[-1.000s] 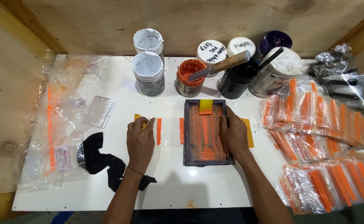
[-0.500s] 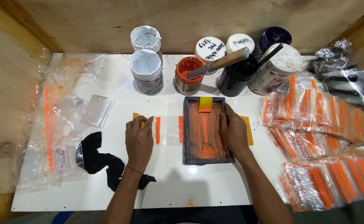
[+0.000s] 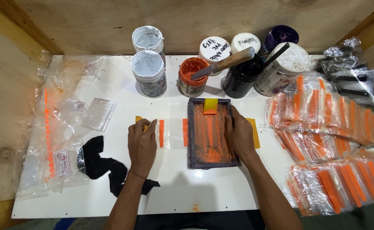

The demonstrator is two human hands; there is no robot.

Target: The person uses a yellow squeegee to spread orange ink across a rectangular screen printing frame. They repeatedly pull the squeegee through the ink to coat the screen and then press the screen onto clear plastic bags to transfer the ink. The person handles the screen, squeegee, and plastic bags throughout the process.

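My left hand lies flat and open on a clear plastic bag on the white tabletop, fingertips by a yellow card. My right hand rests open-palmed on the right edge of the dark printing frame, smeared orange inside. 1 yellow squeegee sits at the frame's top. A black cloth lies left of my left wrist.

There is only the one view, from a camera on the person's head, looking almost straight down on the flat white worktable from close above. It faces the plywood back wall beyond the table's far edge. Both forearms enter from the table's near edge.
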